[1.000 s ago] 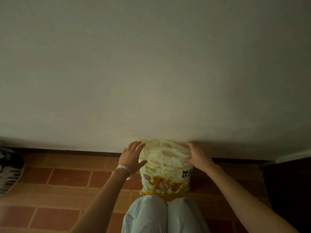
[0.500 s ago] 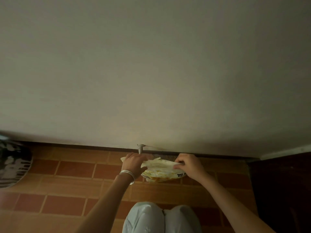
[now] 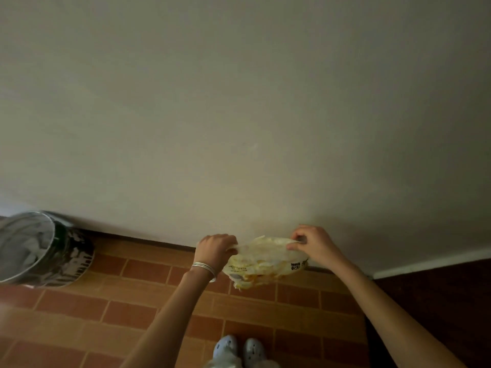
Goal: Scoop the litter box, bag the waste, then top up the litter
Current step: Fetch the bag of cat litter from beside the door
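A yellow and white cat litter bag (image 3: 265, 264) hangs in the air close to the pale wall, held up by its top edge. My left hand (image 3: 216, 249), with silver bangles on the wrist, grips the bag's top left corner. My right hand (image 3: 313, 245) pinches the top right corner between thumb and fingers. The bag's top is stretched between both hands and its lower part sags below. No litter box or scoop is in view.
A round bin (image 3: 39, 248) with a black and white print and a grey liner stands on the left by the wall. The floor is of red-brown brick tiles (image 3: 132, 309). A dark area (image 3: 438, 301) lies at the right. My light shoes (image 3: 239, 349) show below.
The view has risen as I stood up: my knees have given way to my shoes far below. Both hands have lifted the bag off the floor. The bin has come further into view.
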`<action>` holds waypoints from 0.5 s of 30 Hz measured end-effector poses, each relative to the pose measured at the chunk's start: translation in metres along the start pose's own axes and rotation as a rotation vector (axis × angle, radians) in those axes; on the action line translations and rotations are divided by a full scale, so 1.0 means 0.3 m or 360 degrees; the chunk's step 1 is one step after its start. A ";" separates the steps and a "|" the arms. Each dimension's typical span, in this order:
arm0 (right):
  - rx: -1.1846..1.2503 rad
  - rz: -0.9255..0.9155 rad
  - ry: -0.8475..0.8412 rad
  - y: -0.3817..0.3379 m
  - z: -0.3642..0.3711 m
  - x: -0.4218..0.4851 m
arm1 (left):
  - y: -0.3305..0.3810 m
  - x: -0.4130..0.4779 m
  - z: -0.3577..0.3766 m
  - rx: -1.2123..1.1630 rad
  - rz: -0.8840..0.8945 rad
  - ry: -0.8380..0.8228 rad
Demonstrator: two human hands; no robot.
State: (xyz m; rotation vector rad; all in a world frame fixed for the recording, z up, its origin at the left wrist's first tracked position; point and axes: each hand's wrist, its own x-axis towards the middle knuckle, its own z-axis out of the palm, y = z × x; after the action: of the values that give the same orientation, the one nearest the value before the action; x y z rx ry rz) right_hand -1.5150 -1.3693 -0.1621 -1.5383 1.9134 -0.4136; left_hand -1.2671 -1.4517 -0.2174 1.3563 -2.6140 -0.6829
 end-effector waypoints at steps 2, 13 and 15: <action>-0.0063 -0.0055 0.0017 -0.095 -0.092 -0.028 | 0.042 -0.012 -0.136 0.0055 0.0019 -0.0013; -0.0326 -0.0403 0.0007 -0.503 -0.321 -0.089 | 0.138 -0.175 -0.662 0.0277 -0.0085 0.0125; -0.0287 -0.0475 -0.0037 -0.556 -0.317 -0.086 | 0.119 -0.222 -0.701 0.0279 -0.0180 0.0144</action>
State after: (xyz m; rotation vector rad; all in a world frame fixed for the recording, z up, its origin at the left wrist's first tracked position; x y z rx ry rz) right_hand -1.4485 -1.4029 0.0168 -1.9493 1.7459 -0.3554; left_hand -1.1903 -1.4514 -0.0077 1.5540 -2.5932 -0.4016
